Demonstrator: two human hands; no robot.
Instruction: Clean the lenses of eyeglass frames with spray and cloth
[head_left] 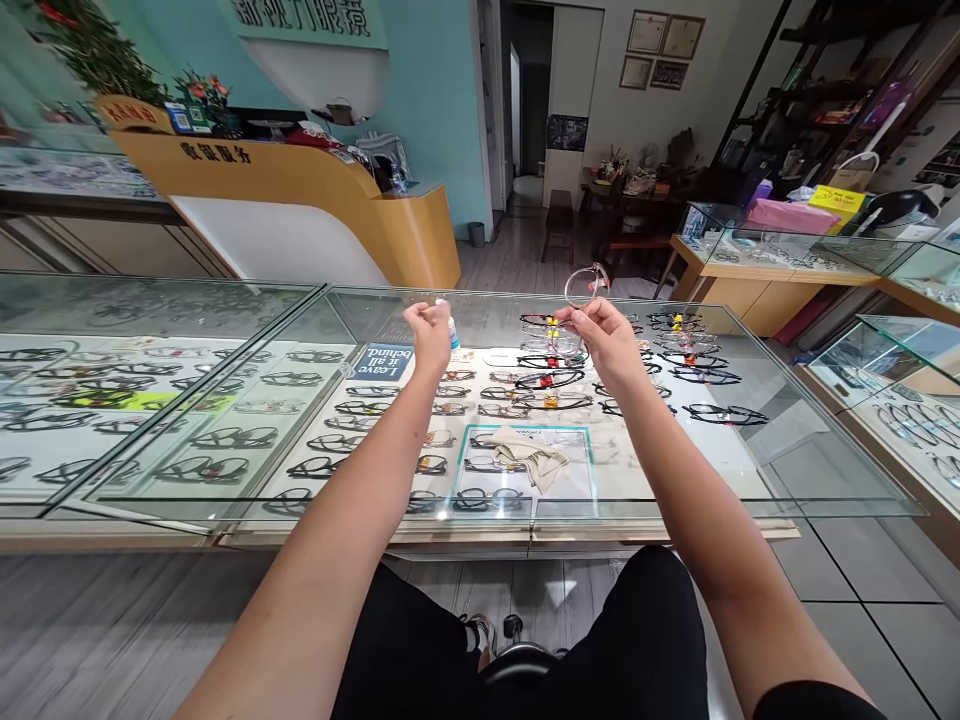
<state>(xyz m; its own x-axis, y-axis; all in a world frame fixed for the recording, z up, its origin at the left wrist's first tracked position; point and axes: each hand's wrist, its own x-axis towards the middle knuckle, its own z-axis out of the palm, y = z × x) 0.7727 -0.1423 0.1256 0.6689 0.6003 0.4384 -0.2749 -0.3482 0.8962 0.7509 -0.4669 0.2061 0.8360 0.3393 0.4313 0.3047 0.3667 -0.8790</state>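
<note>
Most of the small bottle [454, 336] was hidden by the left hand [429, 330], whose fingers were curled closed around it; only its white top and a bluish side showed. The lower part of the glasses [586, 289] was hard to make out against the frames [551, 380] displayed behind. The glasses were pinched between the right hand's [613, 348] thumb and fingers, one round rim standing above the fingertips, well apart from the bottle. Both hands were raised over the glass case [825, 508], the forearms covering some frames. Between the forearms lay a crumpled cloth [531, 458], whether on or under the glass I could not tell. A blue sign [381, 363] stood left of the left hand.
</note>
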